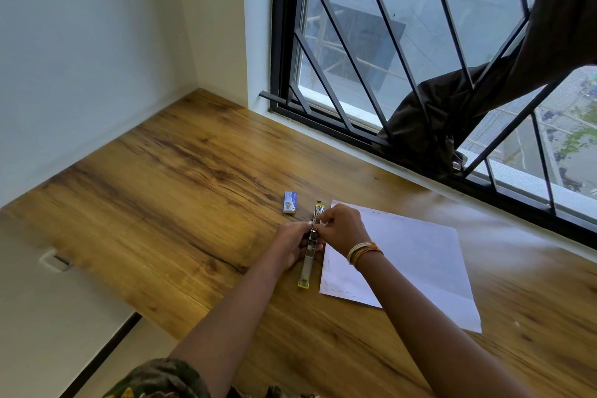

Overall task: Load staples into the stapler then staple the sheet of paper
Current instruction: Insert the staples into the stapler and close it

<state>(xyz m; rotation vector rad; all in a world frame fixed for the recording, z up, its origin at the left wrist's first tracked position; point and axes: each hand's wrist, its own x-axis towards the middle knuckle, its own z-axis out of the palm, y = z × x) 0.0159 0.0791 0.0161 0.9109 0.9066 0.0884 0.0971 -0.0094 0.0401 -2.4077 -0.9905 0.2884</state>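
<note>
A metal stapler (307, 263) with a yellow end lies opened out flat on the wooden desk (168, 191), its long axis pointing away from me. My left hand (292, 244) grips its middle from the left. My right hand (342, 228) pinches at the stapler's upper channel with thumb and fingers; whether a strip of staples sits between them is too small to tell. A small blue staple box (289, 202) rests just beyond the stapler to the left. A white sheet of paper (416, 262) with a dashed border lies to the right, partly under my right wrist.
A barred window (420, 42) runs along the desk's far right edge, with dark cloth (429, 126) hanging through the bars near the sill. White walls close the far left corner. The desk's left edge drops to the floor. A tiny dark bit (319, 201) lies beyond the stapler.
</note>
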